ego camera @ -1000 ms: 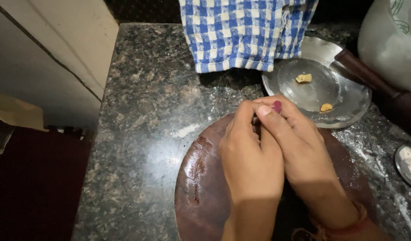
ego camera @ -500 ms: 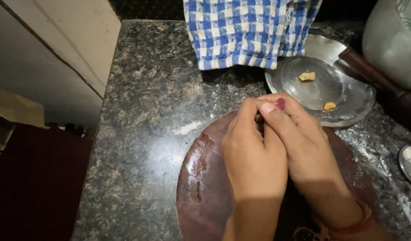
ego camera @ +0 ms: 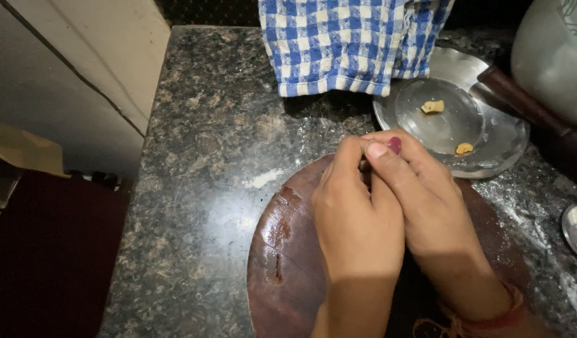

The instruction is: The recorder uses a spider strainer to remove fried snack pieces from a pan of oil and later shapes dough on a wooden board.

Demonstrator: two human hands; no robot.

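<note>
My left hand [ego camera: 354, 216] and my right hand [ego camera: 426, 200] are pressed together over a round dark wooden board [ego camera: 282, 250] on the granite counter [ego camera: 207, 138]. The fingers of both hands curl inward and meet at the tips near the board's far edge. Whatever they hold between them is hidden. One fingernail of the right hand is painted red. A red thread band circles my right wrist [ego camera: 482, 319].
A steel plate [ego camera: 507, 134] with two small dough bits stands at the back right. A blue-and-white checked cloth [ego camera: 351, 44] lies behind it. A dark wooden handle [ego camera: 520, 103] crosses the plate's rim. A pale pot [ego camera: 554, 50] sits far right. The counter's left edge drops off.
Both hands have stayed joined over the board; the fingertips shifted only slightly.
</note>
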